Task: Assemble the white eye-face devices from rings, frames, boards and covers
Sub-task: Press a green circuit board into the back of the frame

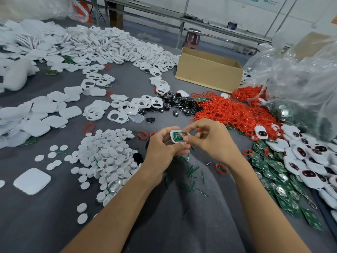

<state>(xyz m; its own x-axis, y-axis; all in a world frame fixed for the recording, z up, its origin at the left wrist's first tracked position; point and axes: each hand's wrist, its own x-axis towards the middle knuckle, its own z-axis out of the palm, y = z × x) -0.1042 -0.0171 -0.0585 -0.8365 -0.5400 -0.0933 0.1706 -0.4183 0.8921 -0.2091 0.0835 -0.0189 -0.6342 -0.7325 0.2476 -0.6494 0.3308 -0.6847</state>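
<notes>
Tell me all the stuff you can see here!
Half-built device: one, white with green board, near centre.
Red rings: heap, red, right of centre.
Round covers: heap, white, left of the device.
Frames: many, white, far left and middle.
Black discs: pile, black, middle.
Green boards: many, green, near right.
Finished devices: many, white with dark eyes, far right.
Cardboard box: one, brown, behind.
Left hand: one, grips the device.
Right hand: one, pinches the device's right end.

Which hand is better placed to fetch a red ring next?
Right, probably. The right hand only pinches at the device that the left hand grips, and the red ring pile lies on its side.
</notes>
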